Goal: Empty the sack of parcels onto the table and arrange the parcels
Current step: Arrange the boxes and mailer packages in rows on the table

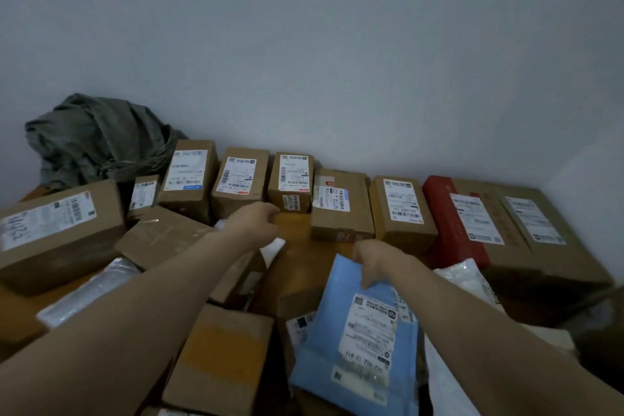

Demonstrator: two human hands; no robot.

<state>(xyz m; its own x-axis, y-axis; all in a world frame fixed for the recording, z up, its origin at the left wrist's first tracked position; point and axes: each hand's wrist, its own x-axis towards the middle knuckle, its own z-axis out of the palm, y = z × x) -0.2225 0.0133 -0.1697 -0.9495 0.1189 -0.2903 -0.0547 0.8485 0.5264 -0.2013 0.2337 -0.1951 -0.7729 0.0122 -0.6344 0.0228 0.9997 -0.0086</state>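
A crumpled grey-green sack [98, 142] lies at the back left against the wall. A row of labelled cardboard parcels stands along the wall, among them a small upright box [291, 181] and a red box [449, 223]. My right hand [373, 262] pinches the top edge of a blue mailer bag [341, 321] that lies over the front pile. My left hand [258, 223] hovers with curled fingers just in front of the small box, above a white plastic parcel [274, 246]. Whether it holds anything is hidden.
A big box [57, 233] sits at the left, and a taped box [162, 236] leans beside my left arm. Loose boxes [219, 358] and white bags [469, 277] crowd the front. A bare strip of the orange table [297, 230] shows between my hands.
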